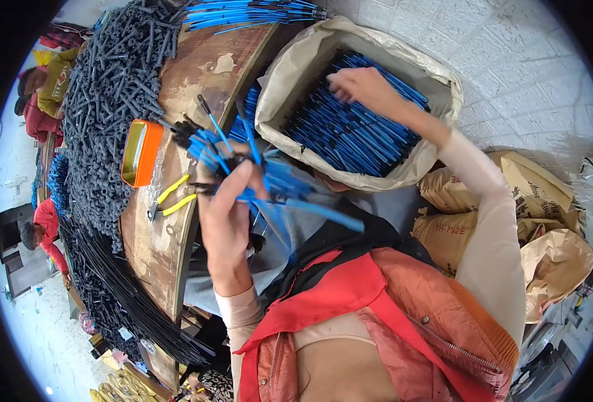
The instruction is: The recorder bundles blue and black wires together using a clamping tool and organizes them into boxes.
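My left hand (226, 218) is closed around a loose bundle of thin blue rods with black ends (206, 144). Some of the rods stick out at odd angles and are smeared by motion. Over the open pale sack (276, 110) to the right, my right hand (366, 90) hovers close to the rods inside. Its fingers are bent and pressed together, slightly blurred; whatever they hold, if anything, is hidden. Many blue rods with black ends (356, 130) lie in the sack, mostly side by side.
A worn wooden table (149, 234) curves along my left. On it are yellow-handled pliers (172, 196), an orange box (142, 153), a heap of dark grey tubular parts (102, 134) and long black rods (129, 288). Brown paper sacks (450, 234) lie at right. Other people sit across the table.
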The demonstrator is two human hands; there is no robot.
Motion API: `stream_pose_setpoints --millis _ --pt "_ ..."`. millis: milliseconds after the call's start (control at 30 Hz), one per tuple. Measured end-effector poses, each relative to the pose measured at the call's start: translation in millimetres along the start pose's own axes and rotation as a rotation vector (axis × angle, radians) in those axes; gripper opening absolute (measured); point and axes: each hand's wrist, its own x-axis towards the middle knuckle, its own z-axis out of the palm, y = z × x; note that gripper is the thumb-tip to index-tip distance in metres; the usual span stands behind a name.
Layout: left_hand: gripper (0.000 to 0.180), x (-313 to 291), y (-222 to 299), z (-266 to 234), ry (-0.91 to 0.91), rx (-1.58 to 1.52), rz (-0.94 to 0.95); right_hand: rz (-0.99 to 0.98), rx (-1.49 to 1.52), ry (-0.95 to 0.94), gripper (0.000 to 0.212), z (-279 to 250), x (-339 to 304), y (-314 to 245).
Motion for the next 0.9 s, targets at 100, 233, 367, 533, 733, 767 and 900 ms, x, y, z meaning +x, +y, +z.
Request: stream_pose_setpoints --millis 100,233,367,533,733,767,900 --pt "0.035 -17 36 -5 -0.055 -0.084 -0.195 0.132 -0.844 -0.068 0.018 -24 0 143" --pt "0.038 -26 43 -17 -0.108 -0.122 -0.311 0.088 -0.971 -0.063 0.013 -14 -7 177" --pt "0.029 -2 18 -15 -0.071 -0.112 -0.281 0.192 -0.750 -0.114 0.023 -39 -15 128" --pt "0.026 19 -1 -32 0.001 -0.146 -0.199 0.125 -0.550 -0.006 0.031 -71 -31 79" --pt "0.037 37 -11 -7 0.068 -0.008 -0.052 -0.014 -0.181 0.075 0.025 -46 -23 -73" --pt "0.037 37 -13 6 0.052 -0.023 -0.039 -0.002 -0.123 -0.021 0.024 -38 -26 -101" --pt "0.035 30 -3 45 0.021 0.017 -0.013 -0.070 0.112 -0.242 0.018 1 -32 -128"
